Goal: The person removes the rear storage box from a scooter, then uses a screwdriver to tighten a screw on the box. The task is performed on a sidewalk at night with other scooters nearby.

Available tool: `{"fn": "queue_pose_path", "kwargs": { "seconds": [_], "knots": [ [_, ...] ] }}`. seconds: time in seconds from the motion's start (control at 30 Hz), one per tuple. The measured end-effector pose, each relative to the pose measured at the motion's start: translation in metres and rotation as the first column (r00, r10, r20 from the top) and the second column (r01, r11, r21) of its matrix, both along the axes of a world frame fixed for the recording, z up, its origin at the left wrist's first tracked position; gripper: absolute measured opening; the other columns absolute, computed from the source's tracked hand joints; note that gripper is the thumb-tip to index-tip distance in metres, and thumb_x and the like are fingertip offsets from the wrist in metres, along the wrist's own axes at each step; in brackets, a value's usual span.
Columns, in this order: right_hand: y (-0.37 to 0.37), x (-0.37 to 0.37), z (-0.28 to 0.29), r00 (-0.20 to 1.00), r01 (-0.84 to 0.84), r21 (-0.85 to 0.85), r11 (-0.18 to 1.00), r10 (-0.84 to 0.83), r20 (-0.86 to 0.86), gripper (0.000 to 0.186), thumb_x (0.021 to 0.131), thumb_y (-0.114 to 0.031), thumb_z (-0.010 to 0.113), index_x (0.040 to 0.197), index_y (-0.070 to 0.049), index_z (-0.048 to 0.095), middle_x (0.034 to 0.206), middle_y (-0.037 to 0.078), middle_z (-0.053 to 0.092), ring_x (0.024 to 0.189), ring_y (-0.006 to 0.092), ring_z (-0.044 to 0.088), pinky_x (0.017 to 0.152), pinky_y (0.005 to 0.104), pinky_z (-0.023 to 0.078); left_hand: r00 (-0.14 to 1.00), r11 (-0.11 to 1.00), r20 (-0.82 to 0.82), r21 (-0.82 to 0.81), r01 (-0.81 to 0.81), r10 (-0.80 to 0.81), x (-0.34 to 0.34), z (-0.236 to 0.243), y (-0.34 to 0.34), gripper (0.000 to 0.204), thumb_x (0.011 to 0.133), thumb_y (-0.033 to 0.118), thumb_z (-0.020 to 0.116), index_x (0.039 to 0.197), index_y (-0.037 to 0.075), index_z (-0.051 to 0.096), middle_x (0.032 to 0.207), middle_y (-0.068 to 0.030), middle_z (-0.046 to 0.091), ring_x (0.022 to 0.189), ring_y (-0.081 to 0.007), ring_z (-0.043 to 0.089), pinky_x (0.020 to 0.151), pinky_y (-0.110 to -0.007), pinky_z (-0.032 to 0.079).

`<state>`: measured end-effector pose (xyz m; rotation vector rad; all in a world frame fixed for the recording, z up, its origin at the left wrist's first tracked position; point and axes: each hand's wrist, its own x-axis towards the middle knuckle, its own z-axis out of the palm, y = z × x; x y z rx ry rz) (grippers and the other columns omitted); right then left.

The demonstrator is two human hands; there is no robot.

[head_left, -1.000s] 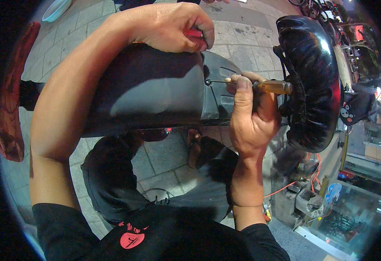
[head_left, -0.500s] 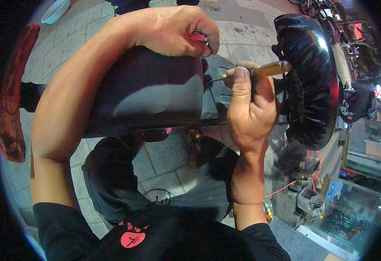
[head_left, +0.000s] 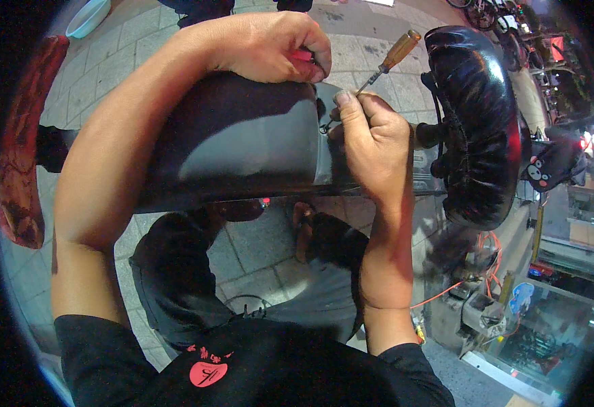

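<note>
A screwdriver with an amber handle (head_left: pixel 403 51) is in my right hand (head_left: pixel 375 139). The thumb and fingers pinch it by the shaft, its handle leaning up and away to the right. Those fingers are at the seam of a curved dark grey panel (head_left: pixel 249 139), beside a small dark opening (head_left: pixel 323 127); they partly hide the tool's lower end. My left hand (head_left: pixel 273 47) is bent over the panel's far edge, fingers curled round a small red thing (head_left: pixel 302 55). Most of that red thing is hidden, so its kind does not show.
A black, gathered round cushion-like piece (head_left: pixel 480 129) stands right of the panel. At the left is a long reddish-brown piece (head_left: pixel 25 149). An orange cable (head_left: pixel 439 295) and a glass case (head_left: pixel 554 332) are lower right. A pale blue basin (head_left: pixel 88 18) sits far left on the paving.
The screwdriver has swung from nearly level to steeply upward, its handle moving away and left. My right hand has shifted slightly left; the left hand stays nearly in place.
</note>
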<state>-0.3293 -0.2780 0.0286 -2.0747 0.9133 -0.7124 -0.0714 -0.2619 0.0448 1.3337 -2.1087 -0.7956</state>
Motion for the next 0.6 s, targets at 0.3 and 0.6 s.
{"fn": "queue_pose_path", "kwargs": {
  "seconds": [0.3, 0.6],
  "knots": [
    [-0.003, -0.004, -0.008, 0.995, 0.037, -0.021, 0.999, -0.038, -0.093, 0.029, 0.114, -0.021, 0.064, 0.095, 0.001, 0.071, 0.073, -0.005, 0.057, 0.070, 0.0030, 0.049, 0.059, 0.0260, 0.043, 0.997, 1.000, 0.076, 0.029, -0.010, 0.008, -0.001, 0.008, 0.005, 0.020, 0.100, 0.009, 0.073, 0.119, 0.004, 0.076, 0.083, -0.0038, 0.069, 0.076, -0.0149, 0.060, 0.070, -0.036, 0.051],
    [0.003, -0.002, -0.007, 0.996, 0.041, -0.101, 0.994, -0.049, -0.078, 0.030, 0.114, -0.020, 0.063, 0.096, 0.001, 0.071, 0.071, -0.002, 0.060, 0.067, 0.0039, 0.051, 0.058, 0.0277, 0.044, 0.999, 0.998, 0.020, 0.057, -0.027, 0.026, -0.001, 0.009, 0.008, 0.018, 0.096, 0.011, 0.076, 0.111, -0.001, 0.079, 0.099, -0.0131, 0.081, 0.094, -0.0238, 0.077, 0.085, -0.035, 0.060]
  ]
}}
